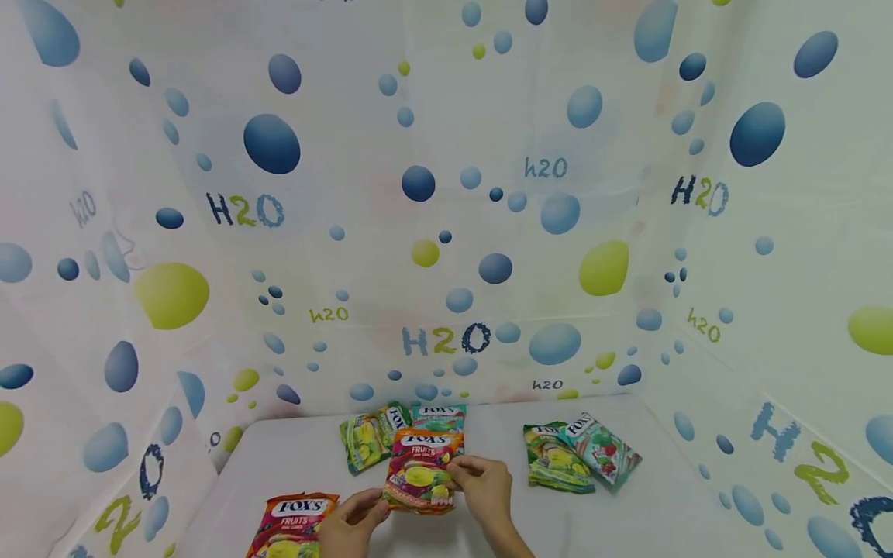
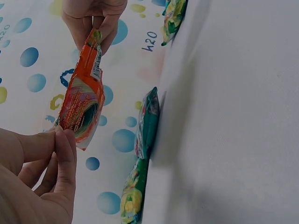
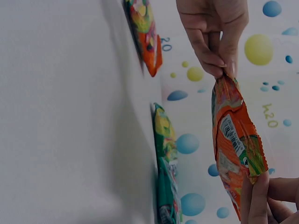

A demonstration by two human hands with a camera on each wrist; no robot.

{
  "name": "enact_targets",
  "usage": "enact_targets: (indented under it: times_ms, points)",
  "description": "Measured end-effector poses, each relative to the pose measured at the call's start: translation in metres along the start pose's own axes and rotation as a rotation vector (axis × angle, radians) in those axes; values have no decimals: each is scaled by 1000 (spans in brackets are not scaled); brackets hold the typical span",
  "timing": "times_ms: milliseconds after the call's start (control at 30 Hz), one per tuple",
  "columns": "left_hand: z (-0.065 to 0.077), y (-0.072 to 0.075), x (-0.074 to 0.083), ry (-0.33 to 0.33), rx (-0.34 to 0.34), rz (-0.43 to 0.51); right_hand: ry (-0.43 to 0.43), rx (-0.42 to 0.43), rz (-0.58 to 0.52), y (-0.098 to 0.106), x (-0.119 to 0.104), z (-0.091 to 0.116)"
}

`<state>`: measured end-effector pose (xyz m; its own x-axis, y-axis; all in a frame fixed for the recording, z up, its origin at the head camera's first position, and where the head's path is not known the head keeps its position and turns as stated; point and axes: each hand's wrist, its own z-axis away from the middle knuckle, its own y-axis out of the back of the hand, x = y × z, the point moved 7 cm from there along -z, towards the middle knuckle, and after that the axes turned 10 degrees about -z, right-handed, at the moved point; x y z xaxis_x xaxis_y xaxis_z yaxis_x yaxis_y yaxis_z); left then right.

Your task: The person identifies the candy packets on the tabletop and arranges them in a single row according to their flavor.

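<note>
Both hands hold up an orange-red candy bag printed FOX'S Fruits, above the white table. My left hand pinches its lower left corner between thumb and fingers. At the bag's right edge, my right hand pinches it the same way. In the left wrist view, the bag's back shows between the two hands. The right wrist view shows a barcode on the back of the bag. Another FOX'S Fruits bag lies on the table beside my left hand, partly cut off by the frame.
Behind the held bag lie a green-yellow candy bag and a teal one, partly hidden. To the right, a green-yellow bag and a teal bag with red berries overlap. Patterned curtain surrounds the white table.
</note>
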<state>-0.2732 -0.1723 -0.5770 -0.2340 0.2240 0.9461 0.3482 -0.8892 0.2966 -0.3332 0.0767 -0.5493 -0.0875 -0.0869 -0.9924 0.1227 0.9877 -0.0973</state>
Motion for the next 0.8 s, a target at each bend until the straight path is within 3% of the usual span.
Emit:
enact_targets:
  times_ms: [333, 600, 800]
  points:
    - [6, 11, -10, 9, -68, -23, -30, -32, -83, -11, 10, 8]
    - [1, 23, -29, 75, -86, -66, -73, -63, -72, -22, 20, 16]
    - [-1, 29, -44, 130, -178, -126, -69, -70, -72, -28, 21, 23]
